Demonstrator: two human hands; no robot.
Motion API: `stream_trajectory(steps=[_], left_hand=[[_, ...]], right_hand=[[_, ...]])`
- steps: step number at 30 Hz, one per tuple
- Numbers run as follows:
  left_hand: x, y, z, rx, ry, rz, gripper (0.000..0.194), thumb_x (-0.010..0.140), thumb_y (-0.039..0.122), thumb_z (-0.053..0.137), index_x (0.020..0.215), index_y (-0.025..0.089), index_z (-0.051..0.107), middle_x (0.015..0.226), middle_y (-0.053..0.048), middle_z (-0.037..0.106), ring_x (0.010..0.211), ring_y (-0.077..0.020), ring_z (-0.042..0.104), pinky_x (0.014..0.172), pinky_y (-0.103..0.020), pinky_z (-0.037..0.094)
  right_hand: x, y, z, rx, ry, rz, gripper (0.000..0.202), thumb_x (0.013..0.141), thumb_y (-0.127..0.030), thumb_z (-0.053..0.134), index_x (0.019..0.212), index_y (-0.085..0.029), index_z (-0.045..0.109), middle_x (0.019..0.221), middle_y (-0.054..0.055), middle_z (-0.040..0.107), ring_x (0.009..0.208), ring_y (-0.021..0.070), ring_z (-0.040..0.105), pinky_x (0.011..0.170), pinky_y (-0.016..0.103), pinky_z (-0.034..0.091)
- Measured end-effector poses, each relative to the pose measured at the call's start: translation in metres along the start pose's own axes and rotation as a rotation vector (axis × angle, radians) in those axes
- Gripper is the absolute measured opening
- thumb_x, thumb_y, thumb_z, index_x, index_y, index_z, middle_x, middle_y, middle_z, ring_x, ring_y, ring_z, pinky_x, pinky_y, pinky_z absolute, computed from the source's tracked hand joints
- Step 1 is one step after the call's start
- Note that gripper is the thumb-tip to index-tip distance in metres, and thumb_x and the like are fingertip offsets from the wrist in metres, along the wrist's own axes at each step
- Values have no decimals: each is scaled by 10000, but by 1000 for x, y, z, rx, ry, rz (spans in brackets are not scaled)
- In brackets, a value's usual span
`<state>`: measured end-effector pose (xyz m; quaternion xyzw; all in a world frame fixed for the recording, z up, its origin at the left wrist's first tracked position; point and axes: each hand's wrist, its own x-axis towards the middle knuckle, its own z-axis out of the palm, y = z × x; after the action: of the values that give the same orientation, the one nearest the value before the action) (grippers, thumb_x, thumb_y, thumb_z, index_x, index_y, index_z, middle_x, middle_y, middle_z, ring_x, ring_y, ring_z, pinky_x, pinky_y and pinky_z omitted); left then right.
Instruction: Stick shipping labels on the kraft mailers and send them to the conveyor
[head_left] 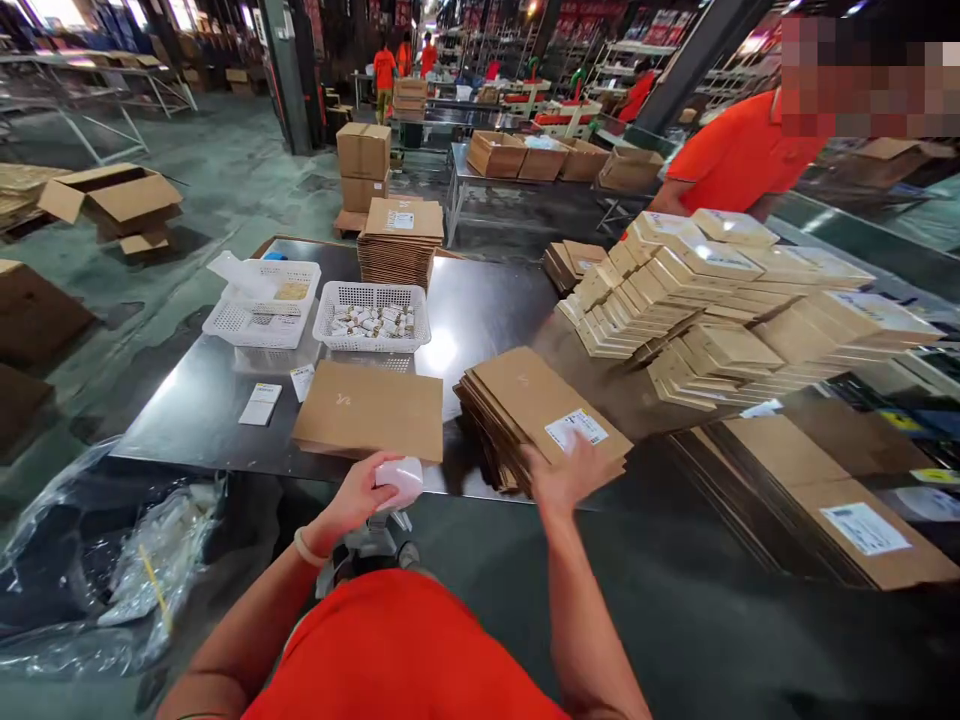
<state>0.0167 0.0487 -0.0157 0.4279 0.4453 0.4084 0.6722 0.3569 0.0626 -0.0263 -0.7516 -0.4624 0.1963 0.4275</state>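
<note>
My left hand [366,495] is closed round a white rounded object [400,482] at the table's front edge. Just beyond it a closed brown cardboard box [371,408] lies flat. To the right, my right hand [566,475] rests on a stack of flattened cartons [517,385], its fingers spread over the white label [576,429] of the top one. A stack of small white cards [260,404] lies left of the box, and another white card [302,382] touches the box's left side.
White baskets [262,325] [373,343] stand at the back left, one holding small white items. Behind them rises a carton stack [401,240]. Many pale boxes [682,290] are piled right, near a person in orange [735,155]. More flat cartons [817,490] lie at the lower right.
</note>
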Motion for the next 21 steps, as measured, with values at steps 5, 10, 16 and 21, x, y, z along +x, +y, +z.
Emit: stream_trajectory(steps=[5, 10, 16, 21], left_hand=[[8, 2, -5, -270, 225, 16, 548, 547, 209, 936, 1068, 182, 769, 921, -49, 805, 792, -192, 716, 769, -302, 564], [0, -20, -28, -414, 513, -150, 544, 576, 368, 949, 1024, 178, 708, 796, -42, 769, 723, -194, 711, 718, -314, 567], [-25, -32, -3, -212, 202, -86, 762, 653, 492, 939, 1301, 178, 690, 910, -86, 799, 827, -259, 749, 804, -379, 585], [-6, -27, 4, -102, 185, -31, 471, 562, 335, 971, 964, 141, 819, 896, -107, 824, 819, -275, 749, 829, -401, 581]], right_hand=[[-86, -45, 94, 378, -949, -128, 428, 639, -600, 857, 788, -216, 741, 747, 9, 701, 722, 200, 616, 655, 311, 508], [-111, -55, 120, 580, -877, 96, 349, 688, -488, 823, 886, -237, 682, 578, -78, 530, 510, 115, 439, 522, 249, 387], [-95, -73, 125, 557, -744, 124, 317, 666, -494, 805, 776, -229, 671, 564, -53, 555, 507, 124, 466, 502, 260, 389], [-87, -75, 125, 524, -720, 88, 355, 620, -503, 856, 794, -217, 736, 609, -16, 641, 557, 160, 536, 562, 302, 453]])
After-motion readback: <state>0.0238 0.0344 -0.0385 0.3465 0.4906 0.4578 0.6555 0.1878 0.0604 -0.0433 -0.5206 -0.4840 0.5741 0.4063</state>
